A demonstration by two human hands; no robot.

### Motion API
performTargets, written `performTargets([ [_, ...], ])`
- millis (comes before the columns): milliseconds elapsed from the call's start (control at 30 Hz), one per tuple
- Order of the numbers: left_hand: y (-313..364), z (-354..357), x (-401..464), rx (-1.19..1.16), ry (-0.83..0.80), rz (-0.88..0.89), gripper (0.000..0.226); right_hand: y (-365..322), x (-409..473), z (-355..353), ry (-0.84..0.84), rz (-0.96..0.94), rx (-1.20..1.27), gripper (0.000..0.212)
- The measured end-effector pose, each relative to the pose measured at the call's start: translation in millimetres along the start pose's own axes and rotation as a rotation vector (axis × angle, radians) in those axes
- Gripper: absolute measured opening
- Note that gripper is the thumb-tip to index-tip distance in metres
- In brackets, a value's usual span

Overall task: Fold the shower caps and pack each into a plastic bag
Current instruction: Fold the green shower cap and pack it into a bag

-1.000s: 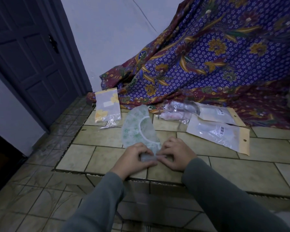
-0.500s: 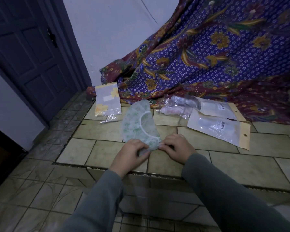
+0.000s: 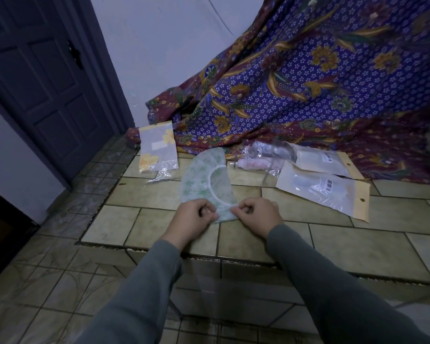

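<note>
Both hands are at the near tip of the shower cap point(image 3: 204, 184): my left hand point(image 3: 193, 219) has its fingers curled and pinches the cap's corner from the left, and my right hand point(image 3: 256, 216) pinches the same corner from the right, thumb and fingertips closed on the thin material. Grey sleeves cover both my forearms.

The cap — pale green with a leaf print and a white elastic band curving through it — lies folded into a half-round on the tiled ledge point(image 3: 358, 244), reaching away from my hands toward the patterned cloth point(image 3: 320, 83) draped at the back. To its left, leaning against the cloth's edge, is a plastic bag with yellow flowers point(image 3: 158, 147) (something clear and crumpled lies at its lower end, I cannot tell what). To the right are two clear bags with tan header strips point(image 3: 325, 192), one overlapping the other, each with a barcode label, and beside them a heap of clear wrapping with something pink point(image 3: 253, 163) in it. A dark panelled door point(image 3: 42, 83) stands at the left.
</note>
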State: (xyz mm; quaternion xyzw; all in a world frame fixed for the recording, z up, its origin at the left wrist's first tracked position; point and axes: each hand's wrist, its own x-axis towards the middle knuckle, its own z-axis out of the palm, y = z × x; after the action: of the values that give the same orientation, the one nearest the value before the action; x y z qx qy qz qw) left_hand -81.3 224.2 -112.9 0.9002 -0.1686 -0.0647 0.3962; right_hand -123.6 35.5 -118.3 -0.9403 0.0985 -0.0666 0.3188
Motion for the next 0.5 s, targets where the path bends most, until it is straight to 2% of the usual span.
performTargets([
  [100, -0.5, 0.0, -4.3, 0.039, 0.003, 0.095, 0.007, 0.9, -3.2, 2.9, 0.091, -0.041, -0.050, 0.025],
  [200, -5.9, -1.1, -6.6, 0.116, 0.028, 0.231, 0.008, 2.3, -5.8, 3.0, 0.182, -0.173, -0.098, 0.015],
  [333, -11.0, -1.7, -4.8, 0.207, -0.004, 0.337, 0.003, 6.2, -5.9, 5.7, 0.261, -0.494, -0.239, 0.005],
  [433, -15.7, -4.3, -4.8, 0.318, 0.027, 0.381, 0.027, 5.4, -4.8, 2.2, 0.244, -0.527, -0.297, 0.024],
  [500, -19.1, -8.0, -4.7, 0.334, 0.053, 0.387, 0.032, 7.3, -4.4, 1.0, 0.223, -0.520, -0.310, 0.031],
])
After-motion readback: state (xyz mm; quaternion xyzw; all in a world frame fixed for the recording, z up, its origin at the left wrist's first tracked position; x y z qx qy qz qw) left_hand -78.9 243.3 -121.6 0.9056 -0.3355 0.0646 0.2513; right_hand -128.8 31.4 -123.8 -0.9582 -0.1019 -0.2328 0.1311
